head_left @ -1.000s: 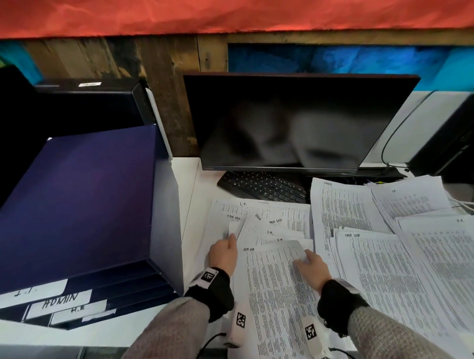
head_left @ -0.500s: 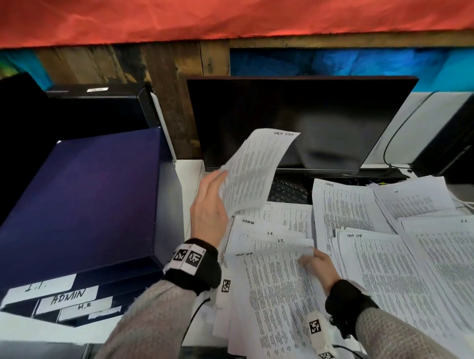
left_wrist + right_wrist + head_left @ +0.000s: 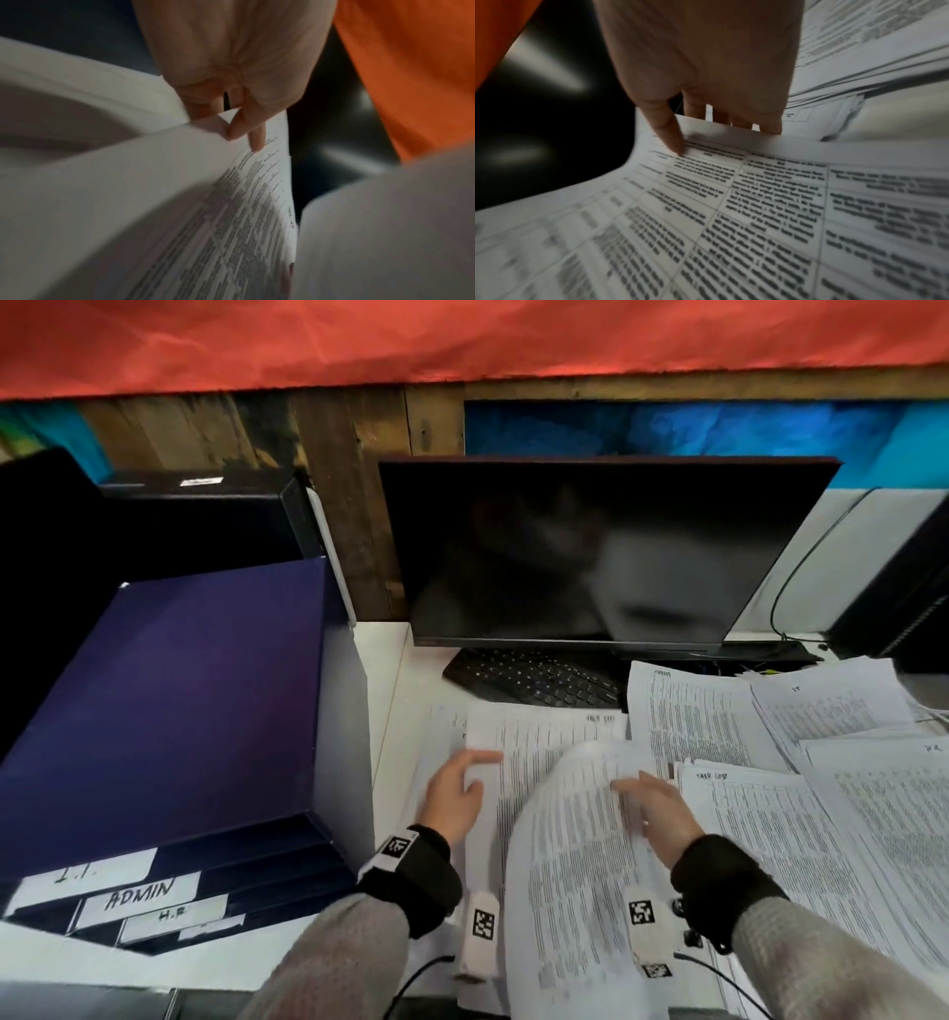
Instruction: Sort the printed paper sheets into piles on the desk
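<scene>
Printed sheets cover the desk [image 3: 395,690] in front of me. My left hand [image 3: 480,770] is low over the left pile and pinches the edge of a printed sheet [image 3: 544,737] lying on it; in the left wrist view the fingers [image 3: 257,140] touch that sheet [image 3: 244,203] near its top edge. My right hand [image 3: 634,791] pinches the top of a second sheet [image 3: 565,855], which bows upward and is blurred. In the right wrist view the thumb [image 3: 670,138] presses on this sheet's [image 3: 731,203] printed face, with the other fingers behind its edge.
A dark monitor [image 3: 590,546] and black keyboard [image 3: 534,677] stand behind the papers. A purple drawer box [image 3: 154,701] with labels I.T., ADMIN and H.R. fills the left. More overlapping piles [image 3: 770,839] lie to the right, with a cable [image 3: 791,588] behind.
My left hand has brought the sheet it held up in front of the monitor down onto the left pile. My right hand has lifted the near sheet, which now curls up.
</scene>
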Motion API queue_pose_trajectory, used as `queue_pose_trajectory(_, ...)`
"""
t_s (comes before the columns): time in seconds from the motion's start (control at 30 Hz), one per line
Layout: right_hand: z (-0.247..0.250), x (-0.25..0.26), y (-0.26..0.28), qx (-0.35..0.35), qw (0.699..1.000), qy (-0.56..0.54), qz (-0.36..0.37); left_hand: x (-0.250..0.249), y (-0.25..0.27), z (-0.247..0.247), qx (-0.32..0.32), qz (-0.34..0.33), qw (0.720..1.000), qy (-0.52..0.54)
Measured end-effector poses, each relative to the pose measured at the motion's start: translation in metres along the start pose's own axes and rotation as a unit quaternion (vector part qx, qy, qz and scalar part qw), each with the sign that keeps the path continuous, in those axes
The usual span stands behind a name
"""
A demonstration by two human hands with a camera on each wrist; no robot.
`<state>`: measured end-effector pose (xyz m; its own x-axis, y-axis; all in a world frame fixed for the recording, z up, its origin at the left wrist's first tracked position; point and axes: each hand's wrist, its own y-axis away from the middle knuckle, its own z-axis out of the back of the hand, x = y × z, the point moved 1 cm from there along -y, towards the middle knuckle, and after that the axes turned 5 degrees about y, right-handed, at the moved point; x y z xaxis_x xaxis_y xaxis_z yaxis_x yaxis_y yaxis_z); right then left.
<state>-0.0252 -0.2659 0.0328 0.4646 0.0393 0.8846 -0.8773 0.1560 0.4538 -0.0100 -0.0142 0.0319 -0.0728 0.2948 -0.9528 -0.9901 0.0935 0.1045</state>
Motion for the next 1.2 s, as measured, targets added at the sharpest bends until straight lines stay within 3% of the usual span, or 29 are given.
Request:
queue_pose_trajectory(0.07,-0.001,-0.015,-0.005,-0.022,0.998,0.063,-0.003,0.019,-0.001,-0.008,-0.013,0.037,0.999,-0.014)
queue_pose_trajectory(0.17,0.0,-0.044,-0.014,-0.042,0.989,0.143,-0.018,0.04,-0.005,-0.004,-0.133,0.15,0.971,-0.127)
queue_pose_trajectory(0.27,0.004,-0.066,-0.021,-0.037,0.978,0.202,-0.036,0.05,-0.006,0.005,-0.118,0.259,0.93,-0.233)
queue_pose_trajectory(0.37,0.003,-0.072,-0.019,-0.037,0.972,0.232,-0.03,0.06,-0.008,0.01,-0.105,0.292,0.918,-0.245)
queue_pose_trajectory(0.47,-0.001,-0.067,-0.012,-0.04,0.966,0.255,-0.019,0.067,-0.009,0.014,-0.125,0.293,0.929,-0.186)
queue_pose_trajectory(0.57,-0.004,-0.061,-0.006,-0.048,0.964,0.26,-0.009,0.065,-0.006,0.015,-0.124,0.262,0.948,-0.136)
queue_pose_trajectory(0.67,-0.006,-0.058,-0.002,-0.056,0.965,0.255,0.004,0.049,-0.001,0.016,-0.14,0.202,0.955,-0.168)
queue_pose_trajectory(0.83,-0.006,-0.056,-0.004,-0.051,0.97,0.238,0.002,-0.016,0.002,0.027,-0.212,0.011,0.942,-0.259)
queue_pose_trajectory(0.93,-0.003,-0.053,-0.004,-0.021,0.988,0.152,-0.013,-0.058,0.005,0.039,-0.284,-0.043,0.941,-0.177)
queue_pose_trajectory(1.07,0.003,-0.047,-0.001,-0.042,0.998,0.054,-0.016,-0.078,0.003,0.054,-0.347,-0.115,0.93,-0.025)
queue_pose_trajectory(1.13,0.008,-0.044,0.0,-0.06,0.998,-0.005,-0.034,-0.072,-0.001,0.057,-0.356,-0.135,0.925,0.005)
queue_pose_trajectory(1.2,0.015,-0.041,-0.002,-0.071,0.995,-0.054,-0.046,-0.066,-0.004,0.053,-0.331,-0.118,0.936,0.021)
